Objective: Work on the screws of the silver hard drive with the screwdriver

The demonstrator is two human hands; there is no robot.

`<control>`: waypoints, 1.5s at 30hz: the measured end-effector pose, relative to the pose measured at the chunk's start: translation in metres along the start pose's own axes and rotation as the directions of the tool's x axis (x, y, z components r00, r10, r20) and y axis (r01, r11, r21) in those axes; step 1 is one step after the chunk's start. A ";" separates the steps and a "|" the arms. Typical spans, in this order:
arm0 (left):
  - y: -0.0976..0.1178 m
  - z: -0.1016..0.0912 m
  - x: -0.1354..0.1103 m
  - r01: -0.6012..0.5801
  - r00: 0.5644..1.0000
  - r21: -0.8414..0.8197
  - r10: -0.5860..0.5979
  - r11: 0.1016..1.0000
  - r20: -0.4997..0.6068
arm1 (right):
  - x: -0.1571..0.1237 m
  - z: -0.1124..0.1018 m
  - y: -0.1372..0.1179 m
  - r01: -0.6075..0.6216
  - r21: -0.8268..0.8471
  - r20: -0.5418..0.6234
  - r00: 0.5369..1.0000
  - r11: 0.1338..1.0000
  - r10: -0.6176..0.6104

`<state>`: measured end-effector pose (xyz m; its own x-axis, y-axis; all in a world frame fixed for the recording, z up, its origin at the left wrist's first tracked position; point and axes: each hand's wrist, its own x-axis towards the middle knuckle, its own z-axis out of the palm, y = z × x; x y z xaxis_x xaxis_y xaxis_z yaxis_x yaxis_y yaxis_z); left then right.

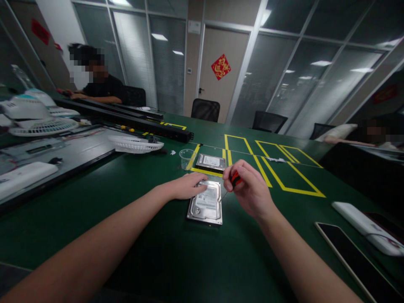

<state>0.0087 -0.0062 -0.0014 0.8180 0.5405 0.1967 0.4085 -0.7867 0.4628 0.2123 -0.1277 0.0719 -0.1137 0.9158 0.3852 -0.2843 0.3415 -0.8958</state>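
A silver hard drive [206,204] lies on the green table before me, its label side up. My left hand [188,185] rests across its far left corner, fingers stretched out and thumb on the label. In my right hand [249,187] is a screwdriver [235,180] with a red and black handle, the fingers wrapped round it. Its thin shaft slants down to the drive's right edge; whether the tip touches a screw is too small to tell. Just beyond sits a second hard drive [211,162] inside yellow tape, with a clear plastic cup [187,159] to its left.
Fan parts [135,144], a metal panel [78,147] and long black bars [151,126] occupy the left side. Yellow tape [293,189] marks rectangles on the table [142,244]. At right lie a phone-like slab [350,256] and a white power strip [366,227]. People sit at far left and right.
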 end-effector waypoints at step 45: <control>0.003 -0.002 0.000 0.025 1.000 -0.010 -0.025 1.000 0.008 | 0.001 -0.001 0.001 -0.048 -0.004 0.020 0.999 0.999 0.048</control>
<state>0.0087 -0.0079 0.0012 0.8107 0.5576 0.1782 0.4247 -0.7698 0.4764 0.2126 -0.1258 0.0709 -0.1465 0.9268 0.3457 -0.2749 0.2976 -0.9143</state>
